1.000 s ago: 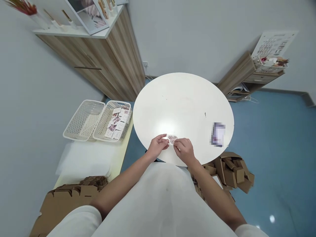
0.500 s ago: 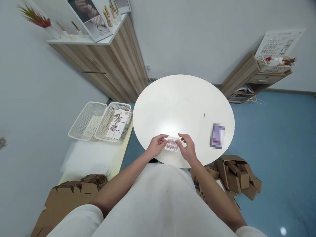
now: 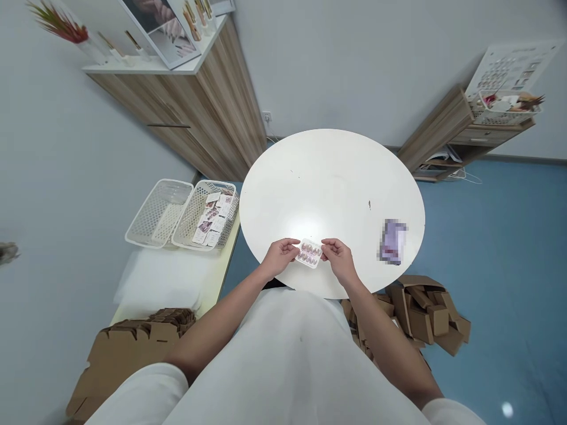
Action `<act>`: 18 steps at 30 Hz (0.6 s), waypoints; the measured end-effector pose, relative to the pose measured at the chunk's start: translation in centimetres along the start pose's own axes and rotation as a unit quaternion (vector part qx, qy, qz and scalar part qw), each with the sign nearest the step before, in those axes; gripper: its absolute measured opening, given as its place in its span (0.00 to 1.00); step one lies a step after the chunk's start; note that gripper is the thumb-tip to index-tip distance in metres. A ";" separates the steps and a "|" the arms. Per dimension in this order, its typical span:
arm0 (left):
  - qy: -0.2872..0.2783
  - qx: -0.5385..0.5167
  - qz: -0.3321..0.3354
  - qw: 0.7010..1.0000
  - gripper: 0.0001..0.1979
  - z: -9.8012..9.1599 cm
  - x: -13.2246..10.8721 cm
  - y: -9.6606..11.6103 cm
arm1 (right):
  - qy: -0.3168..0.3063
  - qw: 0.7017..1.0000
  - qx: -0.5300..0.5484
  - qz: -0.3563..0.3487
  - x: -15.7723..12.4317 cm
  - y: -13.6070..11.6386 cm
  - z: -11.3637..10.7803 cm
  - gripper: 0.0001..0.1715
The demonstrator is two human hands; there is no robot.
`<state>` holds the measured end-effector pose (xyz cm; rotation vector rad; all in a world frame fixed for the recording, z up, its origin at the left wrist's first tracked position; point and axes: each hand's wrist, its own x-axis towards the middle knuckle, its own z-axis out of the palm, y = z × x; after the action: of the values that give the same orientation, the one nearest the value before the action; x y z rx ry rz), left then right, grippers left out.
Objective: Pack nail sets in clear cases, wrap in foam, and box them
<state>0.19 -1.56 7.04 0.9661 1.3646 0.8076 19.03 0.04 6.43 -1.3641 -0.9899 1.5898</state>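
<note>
A small clear tray of press-on nails (image 3: 309, 253), two rows of pinkish nails, is held over the near edge of the round white table (image 3: 332, 177). My left hand (image 3: 282, 258) pinches its left side between thumb and fingers. On the opposite side, my right hand (image 3: 338, 260) grips the tray's right edge, thumb and fingertips closed on it. The tray sits slightly tilted, its right side turned a little lower. Farther right on the table lies a purple, pixelated item (image 3: 393, 242).
Left of the table, a white basket (image 3: 179, 236) with printed cards stands beside another white basket (image 3: 133, 233). Flattened cardboard (image 3: 128, 348) lies nearer me. Small brown boxes (image 3: 420, 316) are piled at lower right. A wood-grain cabinet (image 3: 230, 100) stands behind.
My right hand has shifted from over the tray's nails to its right edge. The tray has turned slightly clockwise, and my left hand keeps its hold. The whole view has shifted slightly.
</note>
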 end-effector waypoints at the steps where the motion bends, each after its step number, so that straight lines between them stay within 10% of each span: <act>1: 0.006 -0.003 -0.002 1.000 0.20 -0.2 0.0 0.0 | 0.000 1.000 0.001 -0.003 0.2 0.0 0.2 0.17; 10: -0.049 -0.024 -0.007 0.999 0.23 -1.7 1.0 0.3 | 0.001 0.999 -0.033 -0.012 0.7 0.3 1.5 0.18; 18: -0.030 -0.012 0.005 0.999 0.24 -3.6 1.2 -0.6 | -0.141 0.967 -0.207 -0.039 0.3 0.5 3.2 0.52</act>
<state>-3.37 -0.40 6.15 0.9719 1.2964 0.7948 15.74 -0.07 6.27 -1.3664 -1.5999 1.6052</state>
